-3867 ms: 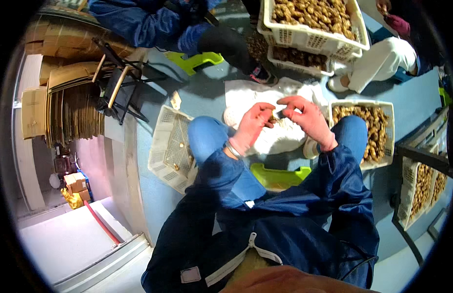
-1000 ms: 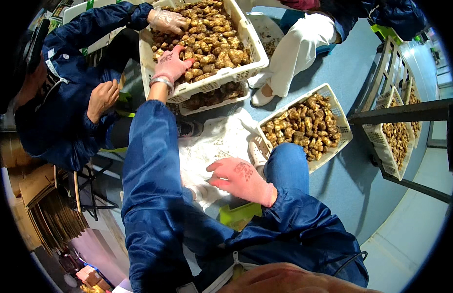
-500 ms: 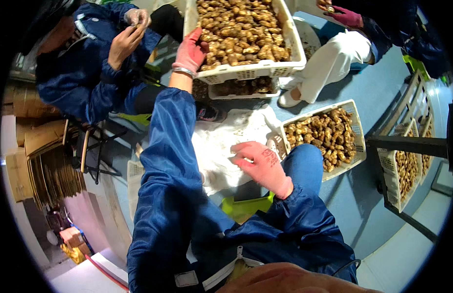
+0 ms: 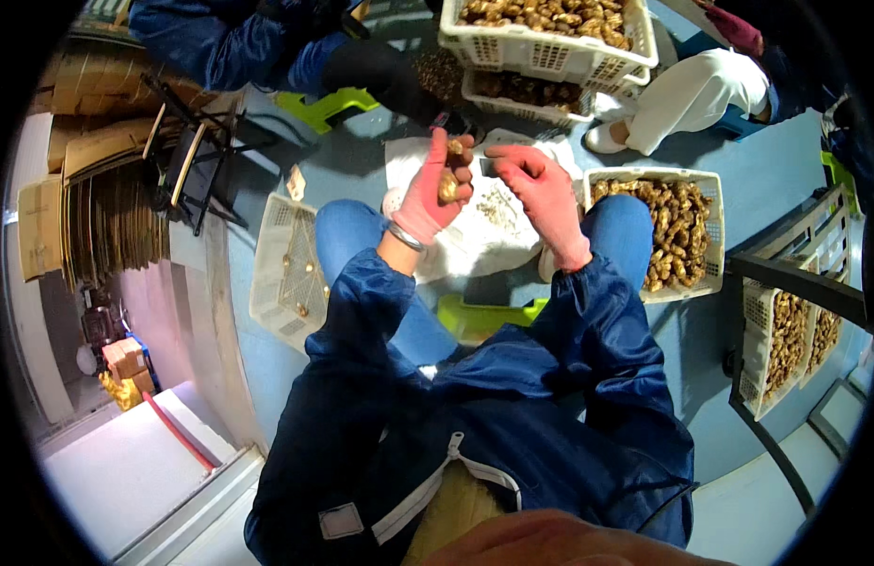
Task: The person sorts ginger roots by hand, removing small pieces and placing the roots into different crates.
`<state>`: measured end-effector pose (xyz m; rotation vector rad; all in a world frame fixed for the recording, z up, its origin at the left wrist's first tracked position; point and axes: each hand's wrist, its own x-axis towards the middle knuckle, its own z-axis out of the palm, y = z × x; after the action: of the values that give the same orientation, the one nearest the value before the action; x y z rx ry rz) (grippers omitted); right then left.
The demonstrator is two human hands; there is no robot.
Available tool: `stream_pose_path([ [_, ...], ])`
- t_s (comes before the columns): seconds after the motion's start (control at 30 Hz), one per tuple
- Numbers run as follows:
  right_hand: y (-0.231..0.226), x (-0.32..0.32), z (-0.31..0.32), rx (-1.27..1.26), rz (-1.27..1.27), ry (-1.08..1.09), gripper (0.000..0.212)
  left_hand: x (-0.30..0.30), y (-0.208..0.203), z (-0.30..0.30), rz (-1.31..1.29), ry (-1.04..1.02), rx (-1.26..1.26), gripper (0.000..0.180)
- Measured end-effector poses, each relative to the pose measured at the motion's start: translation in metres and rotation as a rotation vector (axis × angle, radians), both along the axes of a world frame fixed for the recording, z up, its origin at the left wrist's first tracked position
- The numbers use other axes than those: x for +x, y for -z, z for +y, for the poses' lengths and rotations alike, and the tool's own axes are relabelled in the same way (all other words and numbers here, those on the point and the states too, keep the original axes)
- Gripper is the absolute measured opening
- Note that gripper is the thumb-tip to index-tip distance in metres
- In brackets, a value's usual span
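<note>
The knobbly, light-brown root [image 4: 447, 186] sits in the left hand [image 4: 424, 196], in its pink glove, above the crumpled white cloth [image 4: 475, 257] between the knees; the fingers curl round it. The right hand [image 4: 547, 206], also pink-gloved, pinches a small, thin, dark piece [image 4: 488, 168], too small to identify, just beside the left fingertips. If that piece has a sharp edge, a slip off the root's uneven surface could nick the left glove. A loose curl might let the root roll out and drop onto the cloth, picking up the dark crumbs [image 4: 499, 209] there. A knee swinging outward could jolt the white plastic crate [image 4: 687, 289] of brown roots [image 4: 677, 226] beside it.
</note>
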<state>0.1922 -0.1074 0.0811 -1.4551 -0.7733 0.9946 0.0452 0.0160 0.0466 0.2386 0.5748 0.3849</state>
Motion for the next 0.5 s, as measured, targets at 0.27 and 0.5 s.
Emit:
stream_pose_path([
  [0.27, 0.016, -0.017, 0.011, 0.010, -0.258, -0.053, 0.020, -0.029, 0.011, -0.033, 0.469, 0.028, 0.322, 0.045],
  [0.5, 0.032, -0.002, 0.015, 0.007, -0.040, -0.088, 0.022, -0.030, -0.004, -0.036, 0.289, 0.119, 0.331, 0.032],
])
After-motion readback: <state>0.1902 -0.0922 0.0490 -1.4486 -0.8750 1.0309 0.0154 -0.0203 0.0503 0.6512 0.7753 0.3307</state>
